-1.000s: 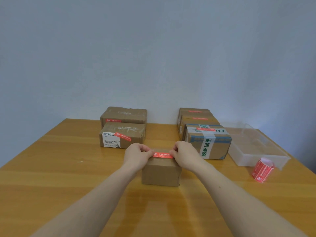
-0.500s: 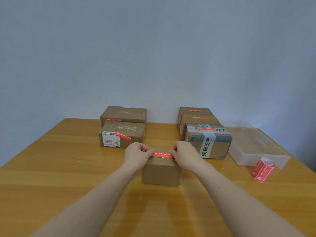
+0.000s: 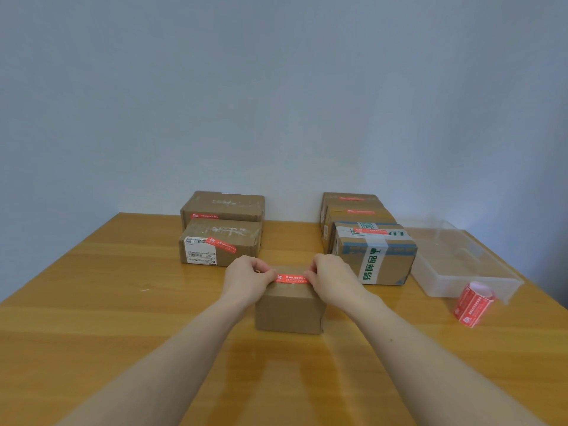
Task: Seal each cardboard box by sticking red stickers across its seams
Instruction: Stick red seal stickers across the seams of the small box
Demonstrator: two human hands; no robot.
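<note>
A small plain cardboard box (image 3: 290, 310) stands on the wooden table (image 3: 92, 318) in front of me. A red sticker (image 3: 291, 278) stretches across its top near edge. My left hand (image 3: 246, 279) pinches the sticker's left end and my right hand (image 3: 333, 279) pinches its right end. Whether the sticker lies flat on the cardboard or is held just above it cannot be told. A roll of red stickers (image 3: 473, 304) lies on the table at the right.
Two boxes with red stickers (image 3: 221, 241) stand at the back left. Three more stickered boxes (image 3: 373, 252) stand in a row at the back right. A clear plastic tub (image 3: 461, 265) sits beside them. A blue-grey wall rises behind the table.
Both hands stay on the sticker's ends at the top of the small box. Nothing has visibly moved.
</note>
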